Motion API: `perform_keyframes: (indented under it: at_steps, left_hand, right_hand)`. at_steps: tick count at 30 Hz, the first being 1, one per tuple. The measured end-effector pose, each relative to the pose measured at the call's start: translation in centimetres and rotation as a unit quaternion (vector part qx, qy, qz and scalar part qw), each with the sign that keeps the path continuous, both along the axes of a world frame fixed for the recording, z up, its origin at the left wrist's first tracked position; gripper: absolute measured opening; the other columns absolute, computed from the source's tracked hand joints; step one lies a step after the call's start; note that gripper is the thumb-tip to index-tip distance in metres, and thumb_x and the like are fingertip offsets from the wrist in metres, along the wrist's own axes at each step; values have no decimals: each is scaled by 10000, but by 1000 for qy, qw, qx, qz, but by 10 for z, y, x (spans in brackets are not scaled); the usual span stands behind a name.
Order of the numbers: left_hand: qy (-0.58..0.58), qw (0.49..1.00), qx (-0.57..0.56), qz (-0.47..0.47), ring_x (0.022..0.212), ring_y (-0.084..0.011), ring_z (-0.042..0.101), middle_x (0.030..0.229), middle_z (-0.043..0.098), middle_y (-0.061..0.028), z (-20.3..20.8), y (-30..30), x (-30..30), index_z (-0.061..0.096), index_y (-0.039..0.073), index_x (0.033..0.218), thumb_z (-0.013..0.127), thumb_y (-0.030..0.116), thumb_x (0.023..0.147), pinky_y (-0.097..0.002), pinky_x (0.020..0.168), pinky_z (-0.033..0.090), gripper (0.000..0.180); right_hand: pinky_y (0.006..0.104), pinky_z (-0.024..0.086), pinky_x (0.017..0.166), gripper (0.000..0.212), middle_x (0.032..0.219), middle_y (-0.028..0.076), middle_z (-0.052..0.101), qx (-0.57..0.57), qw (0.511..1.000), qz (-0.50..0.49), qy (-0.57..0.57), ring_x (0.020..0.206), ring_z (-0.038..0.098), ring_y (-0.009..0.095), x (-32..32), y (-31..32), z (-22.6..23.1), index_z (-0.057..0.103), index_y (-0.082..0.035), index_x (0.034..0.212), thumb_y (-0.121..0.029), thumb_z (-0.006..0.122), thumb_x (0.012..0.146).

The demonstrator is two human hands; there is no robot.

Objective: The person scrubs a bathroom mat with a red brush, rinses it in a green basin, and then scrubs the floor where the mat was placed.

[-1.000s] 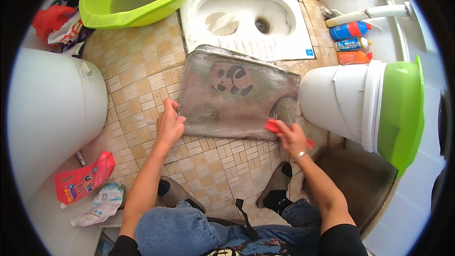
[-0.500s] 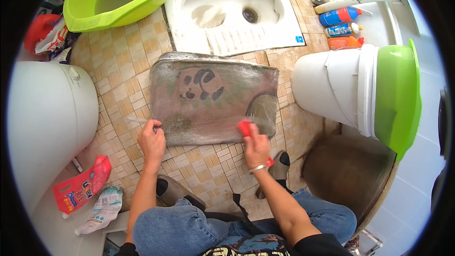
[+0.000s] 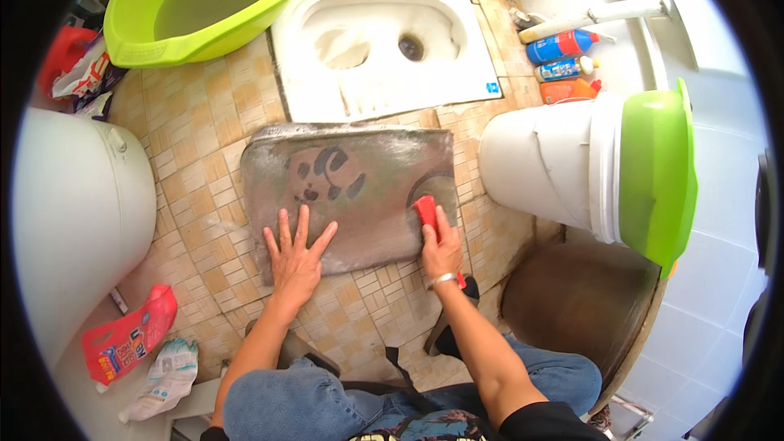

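Note:
A wet brown mat [image 3: 367, 220] with a panda picture lies flat on the tiled floor, whitish foam smeared along its far edge and corner. My left hand [image 3: 296, 258] rests on its near left part with the fingers spread. In my right hand [image 3: 442, 255] is a red scrubbing brush [image 3: 425, 211], its head against the mat's right side near the dark curved outline. The handle's end shows below my wrist. The bristles are hidden underneath.
Beyond the mat is a white squat toilet [image 3: 371, 98], with a green basin [image 3: 147, 51] of murky water to its left. A white bucket [image 3: 539, 167] stands right. Several bottles [image 3: 563, 46] line the far right wall. Soft detergent packs [image 3: 131, 343] lie left, beside a white rounded appliance [image 3: 82, 196].
My left hand has gone from gripping the mat's near left edge to lying spread on its surface. The red brush remains in my right hand at the mat's right side. The view has shifted slightly.

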State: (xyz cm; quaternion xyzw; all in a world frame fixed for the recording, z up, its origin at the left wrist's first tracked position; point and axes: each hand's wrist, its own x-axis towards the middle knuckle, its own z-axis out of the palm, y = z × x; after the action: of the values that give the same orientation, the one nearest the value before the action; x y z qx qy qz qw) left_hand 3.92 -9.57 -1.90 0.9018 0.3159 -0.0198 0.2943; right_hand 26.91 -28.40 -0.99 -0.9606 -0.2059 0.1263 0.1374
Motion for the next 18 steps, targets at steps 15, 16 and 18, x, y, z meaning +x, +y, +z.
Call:
perform_keyframes:
  at_steps: [15,16,18]
  left_hand:
    - [25,994,-95,-40,1601,-397,-86,1762,58,-56,8,3,0,591,458,1446,802,303,820,-665,1229,-92,678]
    - [40,993,-103,-36,1601,-395,-86,1762,57,-55,9,5,-1,591,457,1446,807,314,823,-663,1230,-92,674]
    - [64,990,-124,-29,1601,-392,-86,1762,55,-54,12,6,-1,590,456,1447,815,337,831,-661,1232,-91,667]
  right_hand:
    - [524,516,683,569,893,266,699,-1,993,-67,-94,800,681,421,106,77,-23,465,-49,1519,-330,563,1035]
    - [516,520,681,572,898,255,695,23,992,-96,-74,789,680,405,99,87,-28,458,-58,1528,-338,559,1039]
    - [501,527,678,580,906,233,687,64,986,-152,-37,769,679,375,60,118,-36,445,-76,1546,-354,551,1049]
